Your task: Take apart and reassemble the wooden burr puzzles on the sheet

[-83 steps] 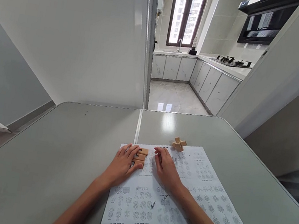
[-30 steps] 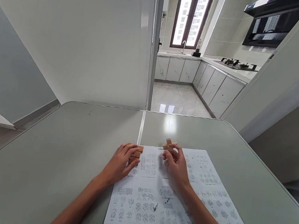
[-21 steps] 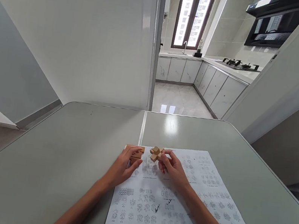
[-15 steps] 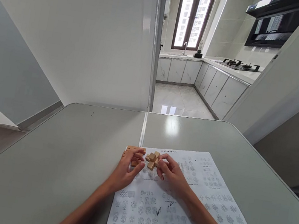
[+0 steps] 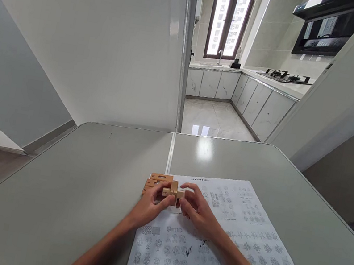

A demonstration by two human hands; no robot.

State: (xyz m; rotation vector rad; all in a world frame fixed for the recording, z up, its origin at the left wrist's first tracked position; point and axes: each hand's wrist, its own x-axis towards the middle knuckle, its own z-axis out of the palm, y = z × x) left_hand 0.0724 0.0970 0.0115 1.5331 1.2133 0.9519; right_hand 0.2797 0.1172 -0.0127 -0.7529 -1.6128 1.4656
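The wooden cross (image 5: 174, 186) is pinched by left hand (image 5: 150, 208) and right hand (image 5: 199, 213), apparently for adjusting; next, steadiness seems needed.

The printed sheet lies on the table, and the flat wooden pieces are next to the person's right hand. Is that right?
Not quite: in the head view, the flat wooden pieces are next to the left hand, not the right hand. The printed sheet does lie on the table.
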